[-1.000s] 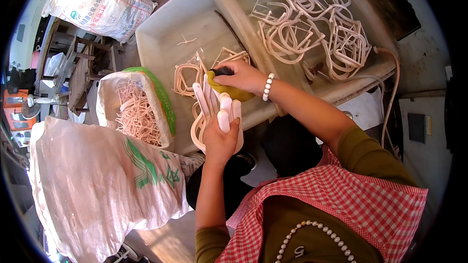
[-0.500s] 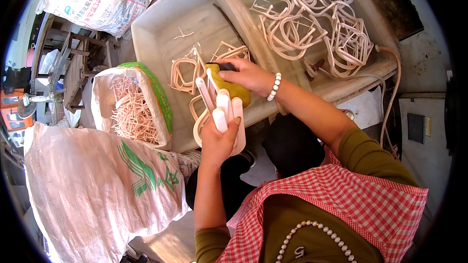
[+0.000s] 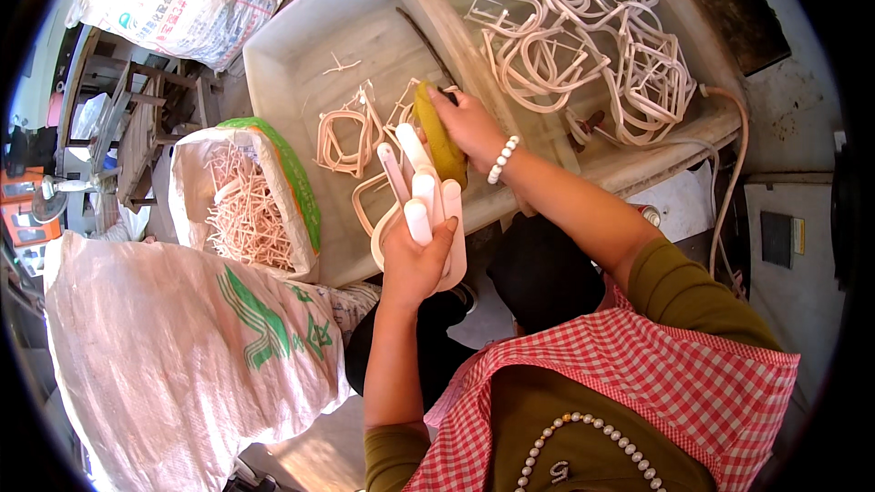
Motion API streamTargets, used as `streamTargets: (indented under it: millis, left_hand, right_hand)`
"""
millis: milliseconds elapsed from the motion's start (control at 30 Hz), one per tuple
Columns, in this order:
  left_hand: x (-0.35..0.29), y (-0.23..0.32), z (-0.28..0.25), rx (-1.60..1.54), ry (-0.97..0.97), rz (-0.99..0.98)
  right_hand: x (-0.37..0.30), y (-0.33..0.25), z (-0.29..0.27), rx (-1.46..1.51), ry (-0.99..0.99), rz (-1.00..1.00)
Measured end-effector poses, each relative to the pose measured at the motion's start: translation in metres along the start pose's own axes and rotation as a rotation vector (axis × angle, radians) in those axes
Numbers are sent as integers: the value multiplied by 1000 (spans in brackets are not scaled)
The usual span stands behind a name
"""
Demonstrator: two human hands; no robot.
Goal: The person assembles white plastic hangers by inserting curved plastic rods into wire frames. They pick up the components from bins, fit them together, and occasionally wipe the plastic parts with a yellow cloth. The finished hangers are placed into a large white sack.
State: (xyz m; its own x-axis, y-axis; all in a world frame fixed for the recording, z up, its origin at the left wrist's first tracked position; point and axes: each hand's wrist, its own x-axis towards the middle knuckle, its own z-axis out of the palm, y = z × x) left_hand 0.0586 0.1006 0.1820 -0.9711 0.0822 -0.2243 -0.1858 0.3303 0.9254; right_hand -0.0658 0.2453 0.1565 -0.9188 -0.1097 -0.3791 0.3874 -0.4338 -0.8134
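Note:
My left hand point(image 3: 412, 260) is closed round a bunch of pale pink-white plastic pieces with rounded ends point(image 3: 453, 219), which stick up past my thumb. Just above them, my right hand point(image 3: 469, 128) grips a yellow-green cloth point(image 3: 441, 141). Something black shows at my right fingers, too little of it to name. The cloth hangs close beside the tips of the plastic pieces; whether it touches them I cannot tell. Beyond my hands, thin pink plastic frames point(image 3: 343, 164) lie in a pale plastic tub point(image 3: 301, 46).
A second tub section point(image 3: 583, 159) at the right holds a tangle of pink plastic frames point(image 3: 547, 64). On the left stand an open sack point(image 3: 187, 182) of thin pink plastic scraps point(image 3: 246, 210) and a large white sack point(image 3: 173, 337). A hose point(image 3: 743, 118) runs down at the right.
My right hand has drawn slightly up and right, and the cloth now hangs narrower beside the plastic pieces, uncovering more of their tips. My left hand has shifted slightly right.

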Motion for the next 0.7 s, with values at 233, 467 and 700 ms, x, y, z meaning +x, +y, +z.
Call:
streamTargets:
  millis: [233,467,700]
  left_hand:
    - [0,4,-1,31,-13,-45]
    - [-2,2,1,32,-22,-21]
    - [-1,6,-5,-47,25,-84]
  right_hand:
    - [-2,9,-10,-246,-241,-177]
    - [-5,6,-8,-359,-369,-189]
    - [-7,9,-10,-277,-310,-68]
